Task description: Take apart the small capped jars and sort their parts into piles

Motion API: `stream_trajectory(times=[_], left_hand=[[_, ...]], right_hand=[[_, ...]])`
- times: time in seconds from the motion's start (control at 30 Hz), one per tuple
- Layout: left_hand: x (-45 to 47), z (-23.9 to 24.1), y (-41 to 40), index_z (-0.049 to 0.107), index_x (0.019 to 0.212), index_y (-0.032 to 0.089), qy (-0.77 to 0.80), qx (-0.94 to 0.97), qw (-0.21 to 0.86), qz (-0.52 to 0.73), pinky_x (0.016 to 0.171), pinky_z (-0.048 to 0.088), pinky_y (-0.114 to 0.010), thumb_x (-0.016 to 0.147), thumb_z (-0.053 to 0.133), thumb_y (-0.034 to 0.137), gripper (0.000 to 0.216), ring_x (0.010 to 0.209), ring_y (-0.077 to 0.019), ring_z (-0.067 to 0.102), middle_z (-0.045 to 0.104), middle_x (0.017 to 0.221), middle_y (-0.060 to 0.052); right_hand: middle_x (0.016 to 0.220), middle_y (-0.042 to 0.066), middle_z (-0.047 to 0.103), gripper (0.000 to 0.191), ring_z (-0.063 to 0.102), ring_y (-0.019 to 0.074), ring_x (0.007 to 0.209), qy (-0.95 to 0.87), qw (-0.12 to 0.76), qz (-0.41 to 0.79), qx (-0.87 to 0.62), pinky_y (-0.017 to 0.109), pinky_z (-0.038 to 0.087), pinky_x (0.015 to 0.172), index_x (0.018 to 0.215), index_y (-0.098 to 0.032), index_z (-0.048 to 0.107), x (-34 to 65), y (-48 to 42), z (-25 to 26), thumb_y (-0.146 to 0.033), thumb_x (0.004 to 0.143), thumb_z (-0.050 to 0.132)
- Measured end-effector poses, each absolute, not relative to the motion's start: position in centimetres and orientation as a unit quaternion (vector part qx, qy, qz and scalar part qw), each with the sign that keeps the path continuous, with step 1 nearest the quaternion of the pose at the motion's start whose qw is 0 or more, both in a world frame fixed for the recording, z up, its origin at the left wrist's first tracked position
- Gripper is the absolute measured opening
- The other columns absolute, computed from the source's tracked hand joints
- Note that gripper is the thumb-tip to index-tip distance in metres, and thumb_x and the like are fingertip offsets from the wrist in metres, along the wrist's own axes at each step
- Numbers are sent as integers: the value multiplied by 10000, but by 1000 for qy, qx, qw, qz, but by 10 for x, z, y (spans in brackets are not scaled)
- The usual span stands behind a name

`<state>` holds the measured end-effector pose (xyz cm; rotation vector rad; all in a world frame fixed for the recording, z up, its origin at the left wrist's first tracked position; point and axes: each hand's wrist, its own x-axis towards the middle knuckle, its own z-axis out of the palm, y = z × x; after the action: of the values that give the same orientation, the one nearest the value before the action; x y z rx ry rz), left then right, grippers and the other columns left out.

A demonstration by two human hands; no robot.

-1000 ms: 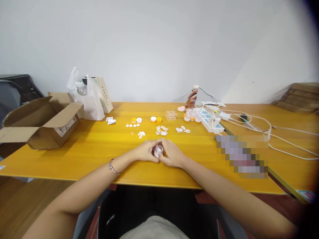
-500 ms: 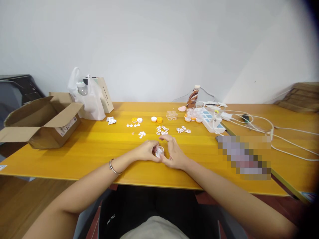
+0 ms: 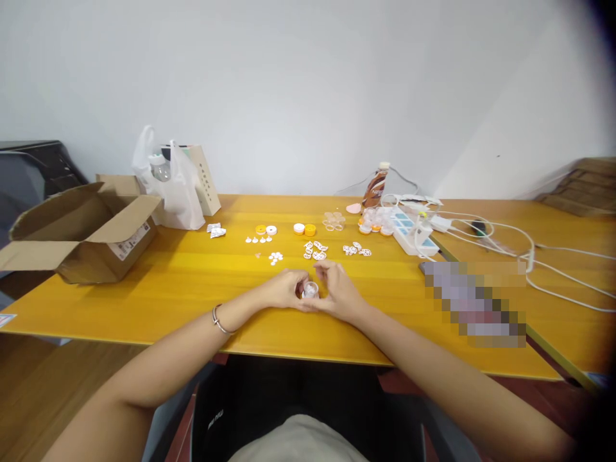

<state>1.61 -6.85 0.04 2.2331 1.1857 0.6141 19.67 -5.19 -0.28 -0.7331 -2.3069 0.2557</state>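
My left hand (image 3: 287, 289) is closed around the left side of a small clear plastic cup (image 3: 311, 290), which stays upright near the table's front. Something whitish shows inside the cup, too small to make out. On the other side, my right hand (image 3: 339, 292) has its thumb at the cup's near edge. Its fingers are curved and apart from the thumb, with a gap to the cup. Beyond the hands lie white perforated pieces (image 3: 316, 250), a second group of perforated pieces (image 3: 357, 249), small white discs (image 3: 276, 258) and several white stemmed parts (image 3: 258, 240).
Farther back are yellow and white rings (image 3: 266, 230), white and yellow caps (image 3: 305, 229), clear rings (image 3: 333, 221) and orange-based clear containers (image 3: 375, 221). A power strip (image 3: 414, 234) and cables stand right, near a bottle (image 3: 376, 186). An open cardboard box (image 3: 91, 256) sits left.
My right hand has drawn in slightly, its thumb now lower along the cup and its fingers more bent. My left hand keeps its hold. The view has shifted slightly.
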Motion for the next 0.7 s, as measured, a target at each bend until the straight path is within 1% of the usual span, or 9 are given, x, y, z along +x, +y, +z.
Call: stream_trajectory(times=[0.07,0.13,0.23,0.3,0.33,0.4,0.47,0.57,0.7], left_hand=[[16,2,-69,511,755,139,437,829,268,224,524,333,-197,591,687,383,343,570,-87,432,501,647,33],[17,3,-70,524,791,138,430,830,279,220,539,344,-195,611,671,341,309,583,-88,441,515,665,31],[16,3,-70,519,782,138,427,829,284,222,533,347,-193,599,674,312,296,580,-88,444,515,661,32],[16,3,-69,515,769,138,431,829,278,226,527,347,-196,585,687,335,320,575,-89,440,513,655,31],[16,3,-69,516,769,138,431,829,274,227,529,349,-197,585,688,344,325,576,-90,440,514,656,30],[16,3,-69,524,781,139,425,834,271,226,545,357,-200,598,677,334,308,590,-94,449,525,670,27],[17,5,-70,535,802,139,418,838,271,224,568,366,-203,605,668,303,290,610,-100,462,538,689,24],[17,7,-71,547,846,136,414,838,280,219,578,370,-205,609,663,289,305,624,-107,474,553,706,18],[16,6,-71,537,826,132,421,834,287,214,567,369,-204,604,675,317,320,616,-105,467,547,704,13]], right_hand=[[787,51,581,369,549,218,735,-899,305,112,-295,393,422,729,993,-178,403,196,-52,-3,-358,725,581],[835,65,594,289,550,220,765,-912,286,108,-275,387,418,741,965,-181,414,196,-54,-2,-293,734,546],[960,109,568,396,538,244,852,-910,305,91,-265,392,420,758,1007,-170,405,196,-55,-1,-323,686,580],[917,97,574,443,546,239,822,-902,304,100,-291,383,429,733,1007,-171,411,196,-54,-1,-389,675,608],[875,81,582,426,552,230,789,-900,293,111,-304,372,433,713,990,-177,422,195,-54,-1,-409,685,606],[806,56,593,315,559,211,737,-903,265,132,-310,348,437,678,943,-188,445,195,-53,-1,-387,732,569],[822,62,601,239,560,210,749,-912,254,143,-290,341,438,677,922,-188,456,195,-54,1,-322,745,545],[908,88,597,285,554,222,809,-919,267,146,-250,355,436,717,955,-178,451,197,-55,4,-252,703,560],[905,83,601,332,560,222,802,-912,267,154,-271,343,430,704,966,-187,445,196,-56,4,-329,709,599]])
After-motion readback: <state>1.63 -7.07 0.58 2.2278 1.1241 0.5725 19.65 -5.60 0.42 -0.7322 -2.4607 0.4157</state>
